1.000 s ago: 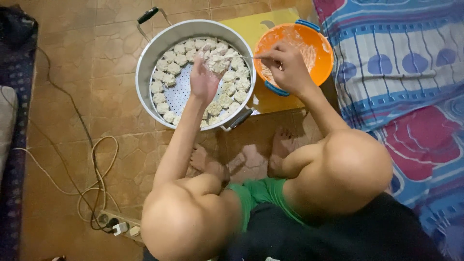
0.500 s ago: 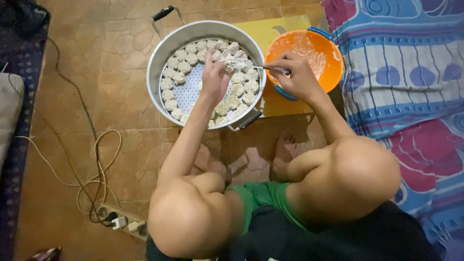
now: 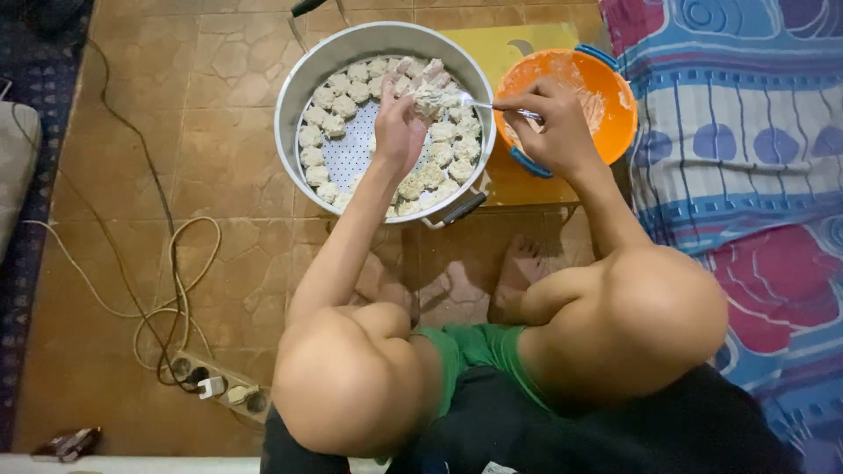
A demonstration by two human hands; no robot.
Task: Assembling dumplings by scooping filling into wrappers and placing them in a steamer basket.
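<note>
Dumplings ring the steamer, middle still bare

The steamer tray sits on the tiled floor in front of the squatting person, and most of its perforated base is already covered: finished dumplings run round the rim in a near-complete ring, two or three deep on the right side. A bare patch of holes remains left of centre, so by my judgement the filling is well past half done with room for perhaps a handful more

The left hand is raised over the tray, fingers curled up around a dumpling wrapper cupped at the fingertips; the hand is half closed, gripping lightly. The right hand is pinched shut on the handle of a spoon, whose bowl end meets the wrapper in the left hand, so the two hands work close together just over the tray's upper right edge

The orange bowl, smeared with pale filling, stands just beside the tray on a yellow board, under the right hand. A power strip and loose cables lie on the floor at the left
</note>
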